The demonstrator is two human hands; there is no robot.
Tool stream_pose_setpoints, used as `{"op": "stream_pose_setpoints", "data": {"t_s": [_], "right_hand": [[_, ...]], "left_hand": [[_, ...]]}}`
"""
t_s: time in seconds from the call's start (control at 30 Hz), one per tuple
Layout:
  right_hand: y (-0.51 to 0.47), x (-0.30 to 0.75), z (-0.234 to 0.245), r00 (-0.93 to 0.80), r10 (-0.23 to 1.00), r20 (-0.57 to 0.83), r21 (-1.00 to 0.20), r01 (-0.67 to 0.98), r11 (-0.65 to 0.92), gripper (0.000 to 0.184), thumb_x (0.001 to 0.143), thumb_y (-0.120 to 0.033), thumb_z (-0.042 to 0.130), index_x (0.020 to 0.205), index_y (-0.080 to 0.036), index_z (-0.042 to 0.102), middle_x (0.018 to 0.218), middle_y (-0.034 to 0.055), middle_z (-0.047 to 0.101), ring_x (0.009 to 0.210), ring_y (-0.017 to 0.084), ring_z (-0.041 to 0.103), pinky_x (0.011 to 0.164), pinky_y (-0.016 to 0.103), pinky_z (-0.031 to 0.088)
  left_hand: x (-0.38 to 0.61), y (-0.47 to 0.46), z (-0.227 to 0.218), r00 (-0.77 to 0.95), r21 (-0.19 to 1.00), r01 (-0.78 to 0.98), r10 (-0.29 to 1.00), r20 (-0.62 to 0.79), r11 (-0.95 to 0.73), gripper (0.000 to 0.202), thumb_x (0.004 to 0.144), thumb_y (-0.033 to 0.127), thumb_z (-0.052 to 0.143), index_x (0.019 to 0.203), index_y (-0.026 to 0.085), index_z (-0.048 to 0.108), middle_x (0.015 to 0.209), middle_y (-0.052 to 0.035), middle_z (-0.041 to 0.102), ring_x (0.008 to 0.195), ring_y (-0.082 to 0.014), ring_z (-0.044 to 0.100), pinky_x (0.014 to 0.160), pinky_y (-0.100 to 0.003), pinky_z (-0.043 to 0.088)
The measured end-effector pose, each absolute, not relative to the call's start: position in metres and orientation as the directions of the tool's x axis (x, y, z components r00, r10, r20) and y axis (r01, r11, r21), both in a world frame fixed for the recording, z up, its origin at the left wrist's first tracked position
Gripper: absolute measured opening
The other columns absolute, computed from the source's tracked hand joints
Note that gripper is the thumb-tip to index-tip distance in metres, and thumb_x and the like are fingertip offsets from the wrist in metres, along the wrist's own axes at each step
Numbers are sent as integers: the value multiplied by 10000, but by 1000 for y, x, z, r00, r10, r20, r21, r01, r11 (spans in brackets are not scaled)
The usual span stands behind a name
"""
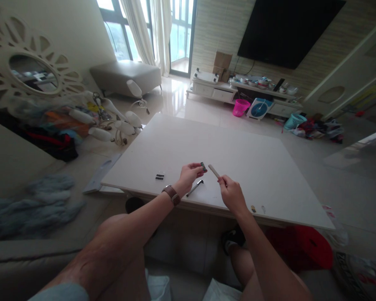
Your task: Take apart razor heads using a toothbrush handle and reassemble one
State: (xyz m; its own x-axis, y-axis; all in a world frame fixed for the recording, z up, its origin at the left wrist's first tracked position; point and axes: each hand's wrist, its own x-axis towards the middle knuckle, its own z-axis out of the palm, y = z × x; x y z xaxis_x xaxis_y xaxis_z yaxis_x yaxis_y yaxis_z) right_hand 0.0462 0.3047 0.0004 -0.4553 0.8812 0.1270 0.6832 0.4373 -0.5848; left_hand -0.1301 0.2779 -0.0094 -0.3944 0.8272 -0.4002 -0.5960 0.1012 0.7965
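Observation:
My left hand [190,176] pinches a small dark rectangular piece with green on it [203,167], which looks like a razor cartridge. In my right hand [231,193] is a flat beige-grey stick [213,170], its free end pointing up and left toward that piece, a small gap apart. Just below my left hand, a slim razor-like handle [194,188] with a dark angled end lies on the white table [238,154]. Two short black strips [159,177] sit further left. By the near edge at right are a small yellow and black piece [253,208] and a clear piece [263,209].
A lamp with several white shades [122,125] stands past the table's left side. A red stool-like object [313,246] is under its right front edge. Across the floor are a pink basket [240,108], a blue fan [258,108] and a low cabinet [223,95].

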Motion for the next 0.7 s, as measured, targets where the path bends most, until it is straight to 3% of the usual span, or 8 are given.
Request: {"op": "stream_pose_setpoints", "data": {"t_s": [0.3,0.57,0.7], "right_hand": [[301,34,-5,-475,873,113,-565,692,450,325,1008,-391,364,828,-223,575,635,11,563,600,159,490,592,283,221],[298,46,3,-481,871,103,-581,682,445,329,1003,-412,387,802,-218,563,590,-8,520,552,144,448,580,287,208],[295,40,-6,-490,868,79,-575,688,441,331,1010,-399,368,807,-219,557,609,1,537,578,153,471,589,284,216]], "left_hand": [[-119,272,-11,-314,820,-554,876,-365,143,100,759,35,710,826,93,665,779,-94,723,718,-161,712,691,-257,509],[-135,278,-4,-402,787,-612,829,-389,72,95,771,36,704,817,99,651,807,-86,720,725,-147,714,808,-297,525],[-130,273,-4,-364,794,-597,842,-397,116,94,772,34,699,827,98,660,797,-86,723,725,-149,709,784,-288,527]]}}
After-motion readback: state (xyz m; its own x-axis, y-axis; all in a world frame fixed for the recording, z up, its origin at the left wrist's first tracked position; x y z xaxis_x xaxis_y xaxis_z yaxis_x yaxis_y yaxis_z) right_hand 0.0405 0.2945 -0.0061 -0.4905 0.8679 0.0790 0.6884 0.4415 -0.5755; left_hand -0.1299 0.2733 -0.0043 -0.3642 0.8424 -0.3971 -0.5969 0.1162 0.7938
